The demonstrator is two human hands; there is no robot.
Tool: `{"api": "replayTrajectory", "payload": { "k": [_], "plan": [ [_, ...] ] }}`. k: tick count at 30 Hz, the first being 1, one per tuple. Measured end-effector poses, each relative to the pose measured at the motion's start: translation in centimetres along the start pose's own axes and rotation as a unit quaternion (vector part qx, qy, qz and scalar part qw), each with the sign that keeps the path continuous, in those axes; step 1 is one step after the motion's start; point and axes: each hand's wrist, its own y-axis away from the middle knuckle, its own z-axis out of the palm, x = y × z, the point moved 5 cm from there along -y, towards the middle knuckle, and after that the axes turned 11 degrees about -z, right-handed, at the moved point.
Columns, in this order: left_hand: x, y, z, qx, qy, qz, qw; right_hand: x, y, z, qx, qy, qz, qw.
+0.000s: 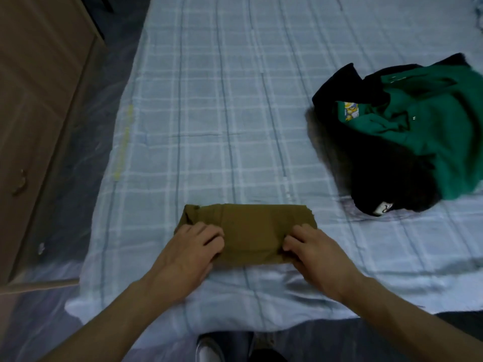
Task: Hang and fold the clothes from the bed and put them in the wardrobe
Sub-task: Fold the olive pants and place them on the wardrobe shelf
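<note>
A brown garment (251,228), folded into a small rectangle, lies near the front edge of the bed (222,113). My left hand (190,249) rests on its left end with curled fingers gripping the fabric. At the right end, my right hand (311,252) grips the near edge with curled fingers. A heap of unfolded clothes sits at the right of the bed: a green garment (423,126) with a yellow printed patch on top of a black garment (379,173).
The bed has a pale blue checked sheet. A brown wooden wardrobe (34,113) with a small handle stands at the left, across a strip of floor covered in plastic film (78,158). My shoes (209,348) show at the bottom edge.
</note>
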Motion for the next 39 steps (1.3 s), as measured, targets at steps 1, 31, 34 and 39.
{"api": "replayTrajectory", "payload": {
  "k": [1, 31, 34, 39],
  "plan": [
    [0.0, 0.4, 0.7, -0.009, -0.008, -0.006, 1.0, -0.2, 0.3, 0.5, -0.002, 0.003, 0.009, 1.0],
    [-3.8, -8.1, 1.5, -0.124, 0.084, -0.16, 0.976, 7.0, -5.7, 1.7, -0.076, -0.106, 0.084, 0.988],
    [-3.0, -8.6, 1.5, -0.162, 0.094, -0.164, 0.969, 7.3, -6.5, 1.8, -0.147, -0.103, 0.095, 0.979],
    [-1.8, -7.1, 0.6, -0.092, 0.101, -0.154, 0.979, 6.5, -6.7, 1.2, -0.147, -0.137, 0.066, 0.977]
  ]
}}
